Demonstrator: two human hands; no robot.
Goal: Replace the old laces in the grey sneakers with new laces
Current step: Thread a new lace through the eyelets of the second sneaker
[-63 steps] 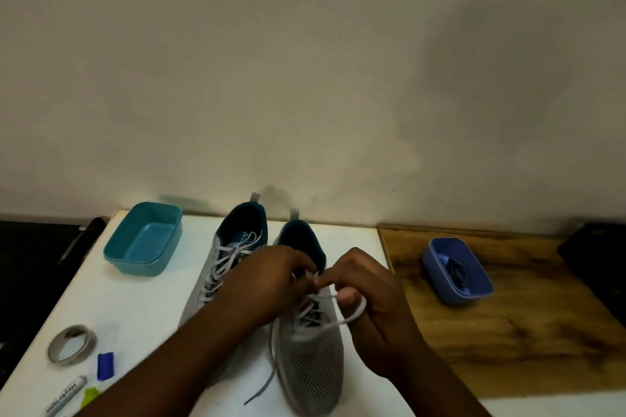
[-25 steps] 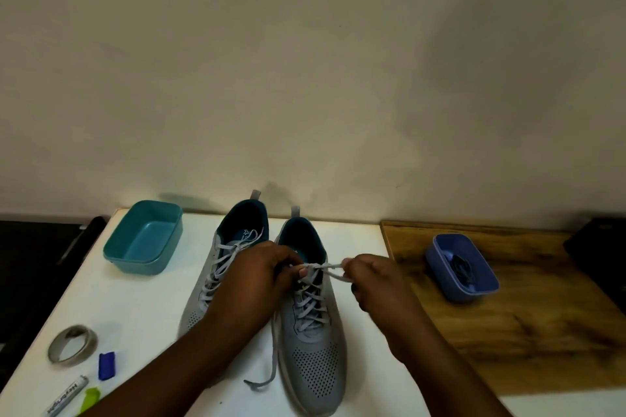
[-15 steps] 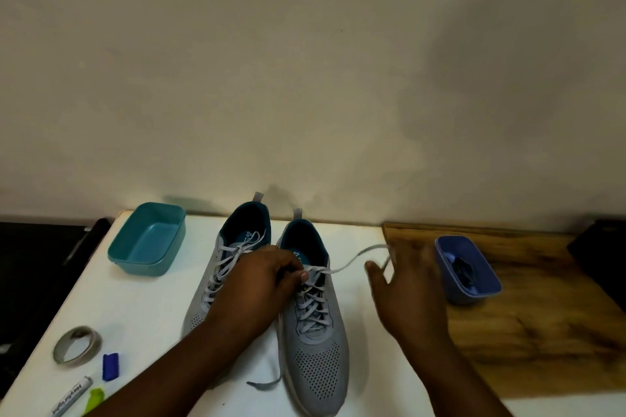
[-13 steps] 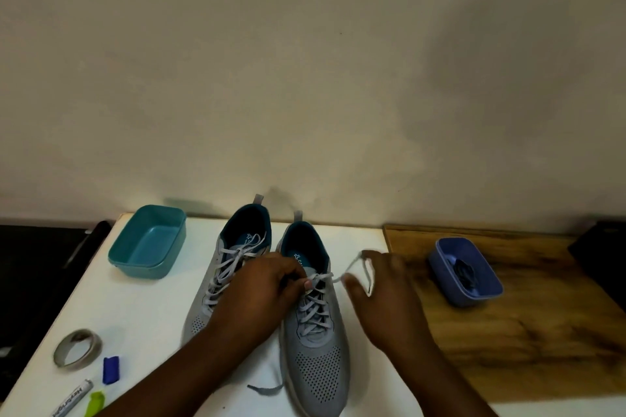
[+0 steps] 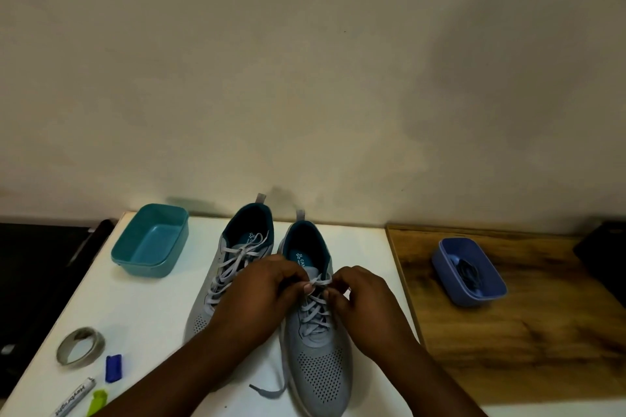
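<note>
Both forearms reaching in from the desk's near edge, left hand [image 5: 261, 291] and right hand [image 5: 364, 294] curled, pinching the grey lace [image 5: 318, 282] atop the right sneaker [image 5: 316, 342], left sneaker [image 5: 230, 267] just beside, mid-desk

White table [image 5: 142, 301] lower left, carrying two grey sneakers [image 5: 315, 325] at centre | teal tub [image 5: 149, 240] upper left | tape roll [image 5: 79, 345], blue cap [image 5: 113, 367], marker [image 5: 72, 398] bottom left | wooden board [image 5: 528, 332] right, blue tub [image 5: 469, 272] on it
</note>
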